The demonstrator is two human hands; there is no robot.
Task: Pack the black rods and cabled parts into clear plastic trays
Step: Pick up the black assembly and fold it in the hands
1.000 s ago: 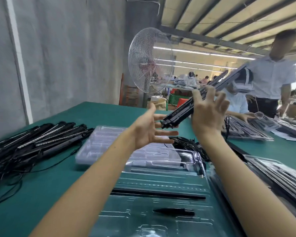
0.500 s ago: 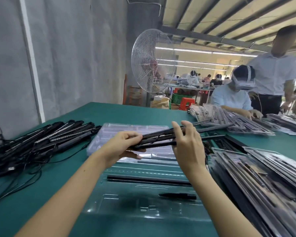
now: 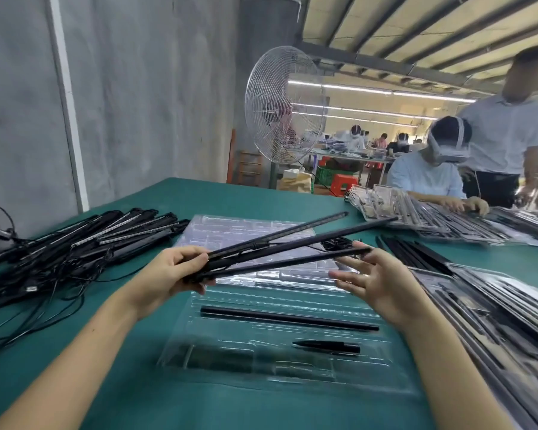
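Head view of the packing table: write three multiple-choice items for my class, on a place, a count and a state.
1. Where does the pile of cabled parts lie? A. on the left of the table B. on a chair C. on the floor
2. How many black rods does the left hand grip? A. one B. three C. five
3. How is the right hand? A. clenched B. open, fingers spread C. holding a cup
Answers: 1 A, it lies left on the green table; 2 B, three rods fan out from its grip; 3 B, its fingers are straight and apart.
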